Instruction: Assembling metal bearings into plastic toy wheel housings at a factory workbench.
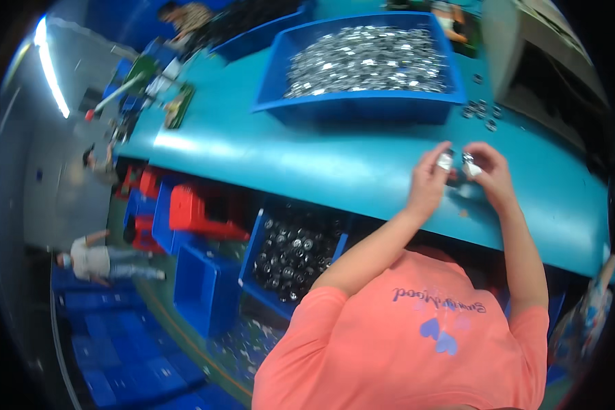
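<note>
Above the teal worktable [212, 147] my two hands are raised close together, a narrow gap between them. My left hand [429, 179] is closed with its thumb and fingers round a small dark piece [452, 177], mostly hidden by the fingers. White wrapping covers a fingertip on each hand. My right hand [493, 175] pinches a small shiny metal piece [467, 158]; its exact kind is too small to make out. Just beyond the hands lie several loose round black-and-silver parts [482, 109]. A large blue bin [362, 108] full of shiny metal pieces [369, 61] stands to their left.
Below the table edge sits a blue crate [251, 256] of black round parts [294, 260], beside another blue crate [201, 290] and red stools [197, 208]. A bulky beige machine [519, 51] stands at the far right. Other people are farther off at left.
</note>
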The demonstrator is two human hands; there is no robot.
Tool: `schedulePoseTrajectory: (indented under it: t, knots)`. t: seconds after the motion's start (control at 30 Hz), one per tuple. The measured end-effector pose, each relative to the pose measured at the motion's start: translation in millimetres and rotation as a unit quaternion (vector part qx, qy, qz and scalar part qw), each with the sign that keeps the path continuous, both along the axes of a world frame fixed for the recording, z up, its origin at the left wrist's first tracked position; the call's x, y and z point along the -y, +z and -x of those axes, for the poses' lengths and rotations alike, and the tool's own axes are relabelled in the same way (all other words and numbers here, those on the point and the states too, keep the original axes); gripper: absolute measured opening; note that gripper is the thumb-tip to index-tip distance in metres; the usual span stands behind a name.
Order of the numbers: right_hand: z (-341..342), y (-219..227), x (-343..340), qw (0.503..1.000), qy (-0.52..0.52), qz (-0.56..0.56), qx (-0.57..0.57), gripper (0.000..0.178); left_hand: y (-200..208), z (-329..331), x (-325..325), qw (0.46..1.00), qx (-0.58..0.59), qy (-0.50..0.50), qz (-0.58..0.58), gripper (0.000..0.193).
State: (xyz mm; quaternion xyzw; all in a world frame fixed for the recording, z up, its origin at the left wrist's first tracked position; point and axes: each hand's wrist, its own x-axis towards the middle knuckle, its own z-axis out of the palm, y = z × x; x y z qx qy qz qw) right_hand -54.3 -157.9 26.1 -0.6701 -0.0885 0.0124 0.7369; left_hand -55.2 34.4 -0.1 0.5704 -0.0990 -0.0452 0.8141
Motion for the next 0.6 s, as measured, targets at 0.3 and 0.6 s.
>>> schedulePoseTrajectory:
  t: [0.3, 0.6]
  knots:
    - [9.8, 27.4, -56.0, 0.946, -0.020, 0.268, 0.180, 0.029, -5.1, 15.8, -21.2, 0.991, -0.066, 0.005, 0.114, 0.036]
    - [14.0, 50.5, -117.7, 0.913, 0.012, 0.284, 0.293, 0.031, 13.0, 41.7, -54.5, 0.987, 0.015, 0.155, 0.040, 0.041]
